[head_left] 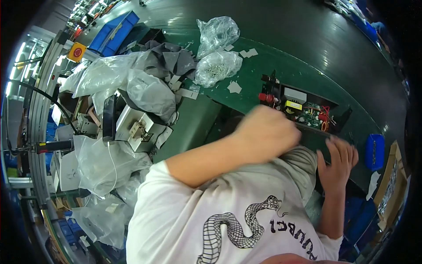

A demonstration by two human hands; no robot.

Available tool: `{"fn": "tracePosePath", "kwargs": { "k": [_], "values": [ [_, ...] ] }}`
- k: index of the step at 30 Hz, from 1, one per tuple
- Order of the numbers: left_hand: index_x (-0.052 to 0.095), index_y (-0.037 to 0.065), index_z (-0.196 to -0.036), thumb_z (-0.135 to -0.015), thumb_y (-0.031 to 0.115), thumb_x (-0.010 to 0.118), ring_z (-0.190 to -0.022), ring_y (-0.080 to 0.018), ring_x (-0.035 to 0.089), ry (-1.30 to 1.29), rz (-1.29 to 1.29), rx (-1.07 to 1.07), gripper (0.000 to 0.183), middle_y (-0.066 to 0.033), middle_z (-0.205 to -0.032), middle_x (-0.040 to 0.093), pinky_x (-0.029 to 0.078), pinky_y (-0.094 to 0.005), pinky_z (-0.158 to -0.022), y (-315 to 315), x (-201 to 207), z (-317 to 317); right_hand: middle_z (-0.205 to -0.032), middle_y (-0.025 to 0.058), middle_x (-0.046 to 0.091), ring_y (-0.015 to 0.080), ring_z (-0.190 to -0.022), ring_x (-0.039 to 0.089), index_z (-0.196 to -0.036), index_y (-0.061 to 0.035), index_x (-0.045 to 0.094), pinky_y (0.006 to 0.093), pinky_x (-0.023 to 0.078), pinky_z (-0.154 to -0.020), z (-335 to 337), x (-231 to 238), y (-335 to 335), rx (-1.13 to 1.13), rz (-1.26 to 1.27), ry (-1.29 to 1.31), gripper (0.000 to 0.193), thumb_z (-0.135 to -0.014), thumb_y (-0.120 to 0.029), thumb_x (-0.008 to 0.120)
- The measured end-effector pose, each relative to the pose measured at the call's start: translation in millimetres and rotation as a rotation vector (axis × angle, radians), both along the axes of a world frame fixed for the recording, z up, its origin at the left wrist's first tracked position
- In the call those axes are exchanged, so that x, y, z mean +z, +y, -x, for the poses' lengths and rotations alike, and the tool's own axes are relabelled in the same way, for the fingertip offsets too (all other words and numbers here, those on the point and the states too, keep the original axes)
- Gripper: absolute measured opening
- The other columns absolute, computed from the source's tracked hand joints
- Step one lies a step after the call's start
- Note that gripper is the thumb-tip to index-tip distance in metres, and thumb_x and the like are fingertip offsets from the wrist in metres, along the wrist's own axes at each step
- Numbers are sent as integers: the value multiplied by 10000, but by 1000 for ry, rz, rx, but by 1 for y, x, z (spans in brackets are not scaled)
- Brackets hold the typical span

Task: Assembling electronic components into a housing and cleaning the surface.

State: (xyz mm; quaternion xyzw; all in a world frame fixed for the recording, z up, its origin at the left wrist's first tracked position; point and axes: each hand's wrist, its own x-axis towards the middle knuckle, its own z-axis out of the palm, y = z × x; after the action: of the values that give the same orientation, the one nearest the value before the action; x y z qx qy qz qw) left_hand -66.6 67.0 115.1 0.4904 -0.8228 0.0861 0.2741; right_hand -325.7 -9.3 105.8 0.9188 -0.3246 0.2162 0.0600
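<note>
An open black metal chassis point(338, 104) lies on the green bench, with a green circuit board point(311, 115), a yellow-wrapped transformer point(293, 105) and red and black wires inside. Red terminals point(266, 97) stick out at its left end. My left hand point(269, 133) is stretched across my body just below that end, smeared by motion, with its fingers hidden. Beside the chassis's near right corner is my right hand point(338, 160), fingers extended and thumb apart, nothing visible in it. Whether it touches the chassis I cannot tell.
Clear plastic bags point(149, 94) and grey cloth point(173, 59) pile up on the left around a white metal box point(136, 127). Two bags of small parts point(217, 68) sit farther back. A blue bin point(375, 152) and a cardboard box point(391, 187) stand at the right.
</note>
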Motion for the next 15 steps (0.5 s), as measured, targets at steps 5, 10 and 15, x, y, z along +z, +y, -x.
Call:
{"fn": "tracePosePath", "kwargs": {
  "k": [5,10,15],
  "values": [
    [733,119,-811,-812,224,698,-849,-285,622,17,-61,838,110,-76,-919,689,470,-438,-727,18,-55,-126,-1075,117,632,320,-1009,589,-1024,-49,644,450,416,-928,23,-38,26,46,-180,-139,341,-706,1,757],
    [768,157,-888,-798,221,731,-1041,-272,552,-192,-36,932,116,-17,-1163,646,422,-422,-834,14,-78,-141,-1051,119,629,318,-981,592,-966,-29,660,424,443,-893,2,-39,26,99,-261,-134,274,-708,11,744],
    [764,145,-884,-791,206,731,-1164,-287,504,-98,-167,838,116,-8,-1229,616,395,-457,-911,13,-84,-154,-1052,126,626,329,-971,594,-978,-24,663,423,466,-856,-1,-40,30,67,-222,-201,273,-719,23,734]
  ]
}}
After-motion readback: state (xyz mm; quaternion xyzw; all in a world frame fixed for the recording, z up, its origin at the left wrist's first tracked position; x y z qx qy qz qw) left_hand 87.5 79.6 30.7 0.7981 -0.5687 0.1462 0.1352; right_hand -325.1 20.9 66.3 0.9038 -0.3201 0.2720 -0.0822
